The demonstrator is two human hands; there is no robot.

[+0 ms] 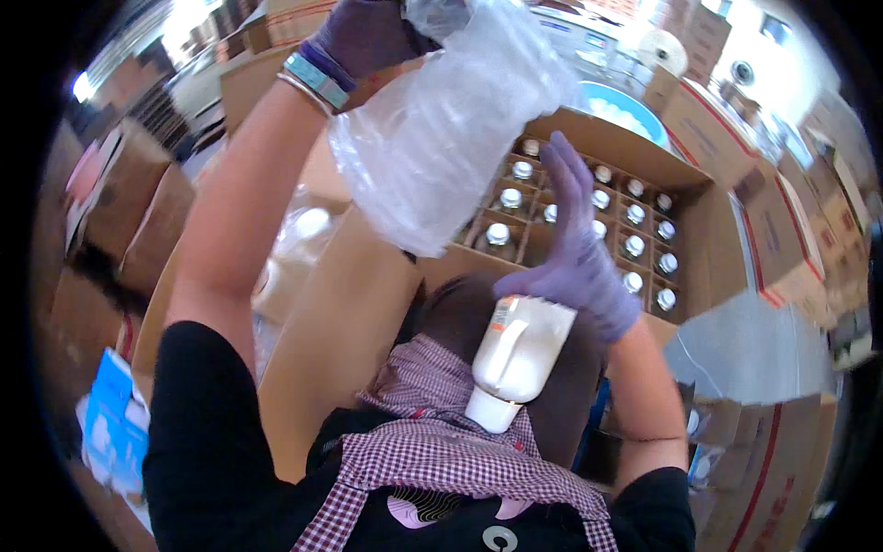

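My left hand, in a purple glove, is raised at the top edge and closed on a clear, crumpled plastic bag. Its fingertips are partly cut off by the frame. The bag hangs down over part of a cardboard box, where capped bottles stand in divided cells. My right hand, also gloved, is open with its fingers stretched upward in front of that box. Just below its thumb, a cream-coloured handled bottle rests tilted against my lap, white cap down. Whether thumb and bottle touch is unclear.
To my left an open carton holds more pale bottles in clear plastic. A blue round tub with white contents stands behind the divided box. Stacked cartons line the right, and another open box sits at lower right.
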